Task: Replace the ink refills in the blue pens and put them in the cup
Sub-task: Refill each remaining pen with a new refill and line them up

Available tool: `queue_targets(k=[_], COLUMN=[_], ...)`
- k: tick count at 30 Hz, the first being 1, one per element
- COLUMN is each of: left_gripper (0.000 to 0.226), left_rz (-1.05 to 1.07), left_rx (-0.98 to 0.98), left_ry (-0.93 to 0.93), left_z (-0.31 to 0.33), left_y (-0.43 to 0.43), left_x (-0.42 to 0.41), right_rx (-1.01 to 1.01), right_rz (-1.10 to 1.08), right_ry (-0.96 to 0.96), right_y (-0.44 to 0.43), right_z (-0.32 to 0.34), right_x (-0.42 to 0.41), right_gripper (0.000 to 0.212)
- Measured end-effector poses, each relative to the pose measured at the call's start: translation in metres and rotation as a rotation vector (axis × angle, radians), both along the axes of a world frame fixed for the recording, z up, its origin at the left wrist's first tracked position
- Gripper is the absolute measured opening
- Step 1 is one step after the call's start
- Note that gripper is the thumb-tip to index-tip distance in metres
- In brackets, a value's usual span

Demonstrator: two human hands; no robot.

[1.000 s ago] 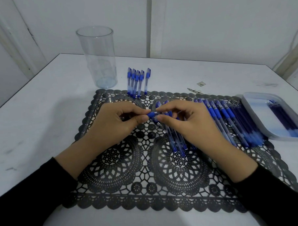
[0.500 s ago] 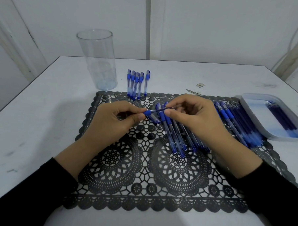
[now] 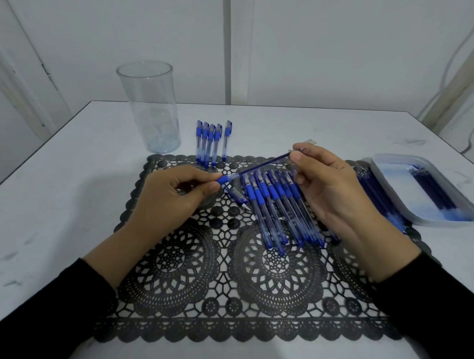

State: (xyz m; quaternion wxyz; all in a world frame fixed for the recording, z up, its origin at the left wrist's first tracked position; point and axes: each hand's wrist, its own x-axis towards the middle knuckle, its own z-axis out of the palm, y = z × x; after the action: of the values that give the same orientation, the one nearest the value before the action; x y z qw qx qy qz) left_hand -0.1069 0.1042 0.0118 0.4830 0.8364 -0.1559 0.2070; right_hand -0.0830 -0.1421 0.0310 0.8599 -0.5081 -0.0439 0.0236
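White table [image 3: 69, 213] lay under the black lace mat [image 3: 208, 289]. My right hand [image 3: 337, 191] hid part of the pen row [image 3: 275, 210] at the mat's middle, and most of the barrel [image 3: 225, 178] was buried in my left hand [image 3: 166, 201]. Above the mat's far half, my left fingers curled round the barrel's blue grip. My right thumb and fingertips pinched the thin dark refill [image 3: 265, 164], which slanted up rightward from the barrel's mouth. The clear cup [image 3: 151, 107] stood upright beyond the mat's far left corner.
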Motion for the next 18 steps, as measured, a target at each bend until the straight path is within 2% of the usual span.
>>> queue_targets(k=[12,15,18], left_gripper=[0.020,0.018,0.017], left_rz=[-0.041,-0.079,-0.149], left_rx=[0.015,0.004,0.030], left_ry=[-0.032,0.009,0.002], left_z=[-0.001,0.003,0.007], left_y=[-0.042,-0.061,-0.084], left_x=[0.028,0.036,0.046], right_rx=[0.072,-0.020,-0.225], right_rz=[-0.194,-0.274,-0.327], right_ry=[-0.020,-0.040,-0.043], right_y=[-0.045,-0.070,-0.094], right_z=[0.025,0.032,0.036], right_x=[0.005,0.005,0.003], right_gripper=[0.020,0.022,0.017])
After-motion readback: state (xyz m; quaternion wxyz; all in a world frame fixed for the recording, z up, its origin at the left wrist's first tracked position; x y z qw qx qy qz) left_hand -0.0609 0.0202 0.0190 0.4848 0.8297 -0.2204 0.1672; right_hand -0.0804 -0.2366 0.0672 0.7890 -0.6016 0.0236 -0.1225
